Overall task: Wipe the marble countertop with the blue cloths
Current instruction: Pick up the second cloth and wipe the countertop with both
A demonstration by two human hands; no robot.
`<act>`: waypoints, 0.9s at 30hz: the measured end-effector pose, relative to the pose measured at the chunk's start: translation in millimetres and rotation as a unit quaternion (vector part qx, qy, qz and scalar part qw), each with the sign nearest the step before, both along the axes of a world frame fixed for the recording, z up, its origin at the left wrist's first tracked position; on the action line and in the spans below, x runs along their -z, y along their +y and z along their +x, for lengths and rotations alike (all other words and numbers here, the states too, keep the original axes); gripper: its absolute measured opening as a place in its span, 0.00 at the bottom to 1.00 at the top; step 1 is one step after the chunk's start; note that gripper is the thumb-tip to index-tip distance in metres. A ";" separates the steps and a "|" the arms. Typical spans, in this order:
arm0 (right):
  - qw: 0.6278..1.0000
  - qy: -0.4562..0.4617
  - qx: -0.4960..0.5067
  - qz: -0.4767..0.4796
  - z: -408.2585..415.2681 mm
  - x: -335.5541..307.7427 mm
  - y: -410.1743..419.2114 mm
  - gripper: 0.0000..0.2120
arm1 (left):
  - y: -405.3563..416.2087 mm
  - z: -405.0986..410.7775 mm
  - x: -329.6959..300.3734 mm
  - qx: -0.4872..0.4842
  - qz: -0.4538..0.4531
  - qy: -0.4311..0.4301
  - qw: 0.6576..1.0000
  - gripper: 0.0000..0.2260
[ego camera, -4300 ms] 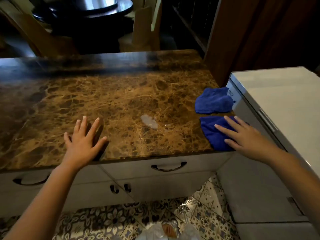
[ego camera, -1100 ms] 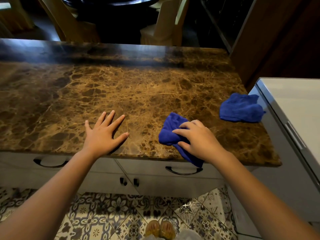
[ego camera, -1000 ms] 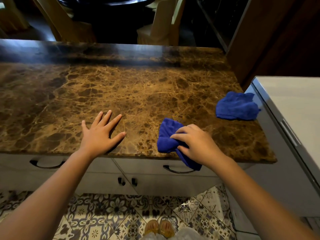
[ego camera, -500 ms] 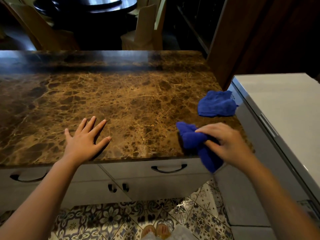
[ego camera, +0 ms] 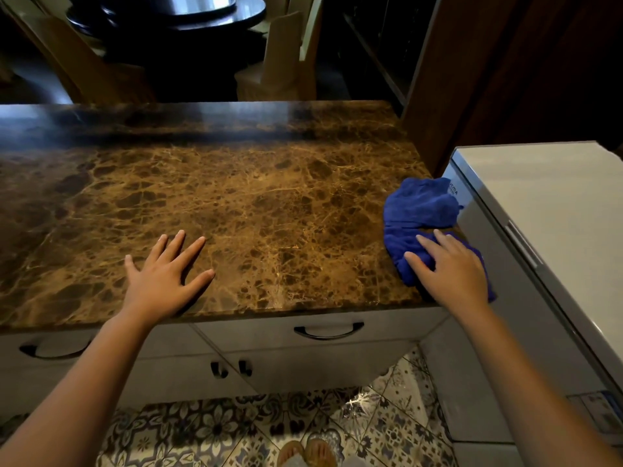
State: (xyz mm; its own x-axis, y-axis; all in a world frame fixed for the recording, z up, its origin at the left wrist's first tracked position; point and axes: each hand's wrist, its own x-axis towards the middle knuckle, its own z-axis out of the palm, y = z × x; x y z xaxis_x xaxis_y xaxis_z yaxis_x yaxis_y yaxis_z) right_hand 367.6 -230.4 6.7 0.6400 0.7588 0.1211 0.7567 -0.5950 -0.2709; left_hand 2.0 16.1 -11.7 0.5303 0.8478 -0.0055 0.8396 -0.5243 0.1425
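The brown marble countertop [ego camera: 256, 203] fills the middle of the head view. My right hand [ego camera: 451, 267] presses flat on a blue cloth [ego camera: 401, 247] at the counter's near right corner, fingers spread over it. A second blue cloth [ego camera: 421, 203] lies bunched just behind it, touching it, against the white appliance. My left hand [ego camera: 165, 278] rests palm down with fingers apart on the marble near the front edge, holding nothing.
A white appliance [ego camera: 546, 210] stands flush against the counter's right side. White drawers with dark handles [ego camera: 328, 332] sit below the counter. Wooden chairs [ego camera: 283, 59] and a dark round table [ego camera: 188, 11] stand beyond the far edge. Patterned tiles cover the floor.
My right hand has slid the blue cloth from the counter's front middle to the near right corner, up against the other cloth. The white smear seen earlier is gone. My left hand stays put.
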 end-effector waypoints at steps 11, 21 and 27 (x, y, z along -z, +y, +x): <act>0.996 0.014 -0.015 -0.086 1.8 11.6 -24.1 0.38 | 1.1 -1.6 1.0 0.004 -0.003 0.004 1.000 0.33; 0.994 0.010 -0.048 -0.101 17.6 0.2 -18.8 0.37 | -4.4 0.6 -7.3 0.007 -0.020 0.012 1.000 0.33; 0.993 -0.014 -0.097 -0.063 18.3 11.7 -13.2 0.32 | 0.2 14.0 -29.5 0.024 -0.065 0.008 0.998 0.31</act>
